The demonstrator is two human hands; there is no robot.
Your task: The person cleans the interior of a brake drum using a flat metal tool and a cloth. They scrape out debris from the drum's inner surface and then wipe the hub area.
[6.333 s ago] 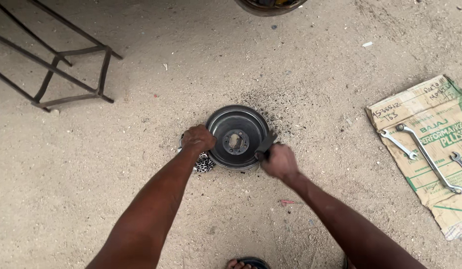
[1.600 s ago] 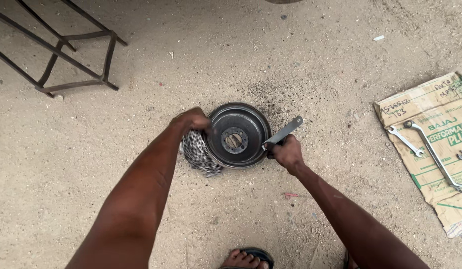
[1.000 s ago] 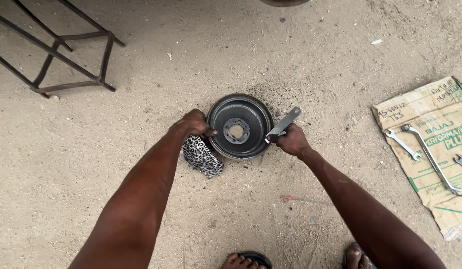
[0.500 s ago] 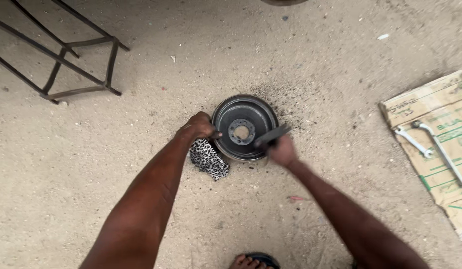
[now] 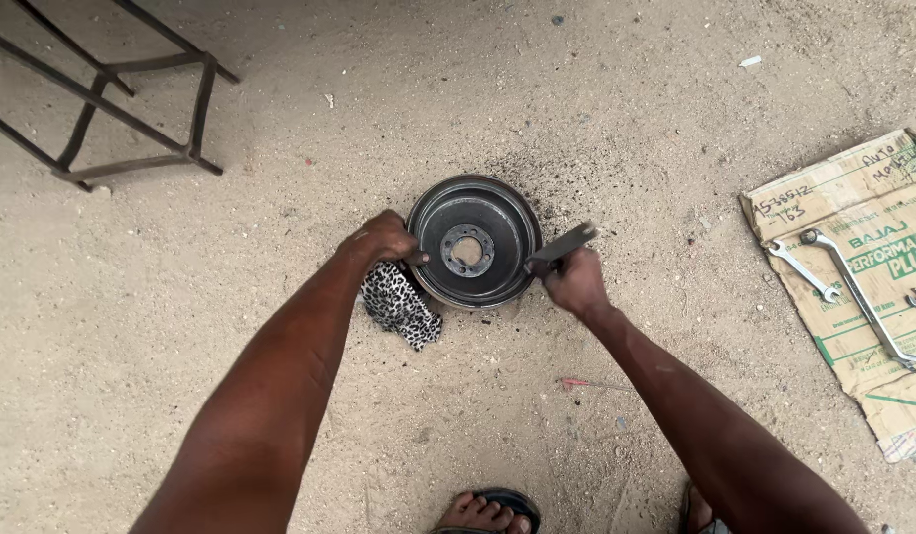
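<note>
A dark, round metal brake drum [image 5: 473,240] lies open side up on the sandy ground [image 5: 230,346], about midway across the view and well clear of anything else hard. The left hand [image 5: 384,240] is closed over the drum's left rim, fingertips hooked onto the lip, with a black-and-white leopard-print rag [image 5: 400,306] lying just beside and partly under it. The right hand [image 5: 573,280] is wrapped tight around the lower end of a flat grey metal bar [image 5: 562,247], whose tip sits at the drum's right rim.

The main risk, as I judge it, is the bar slipping off the curved rim: the contact is narrow and the metal looks dusty, so a hard push could send the tip skidding across the bowl toward the fingers on the far lip. The drum rests on loose sand, so it could also tip or slide under a sideways load if the left hand's hold gives. Dark grit is scattered around the drum, and more could fly up. A bare foot in a sandal [image 5: 487,509] sits at the near edge of the view, in line with a falling tool. The wrenches [image 5: 853,297] on the flattened cardboard [image 5: 853,208] lie well apart to the right, out of harm's way.
</note>
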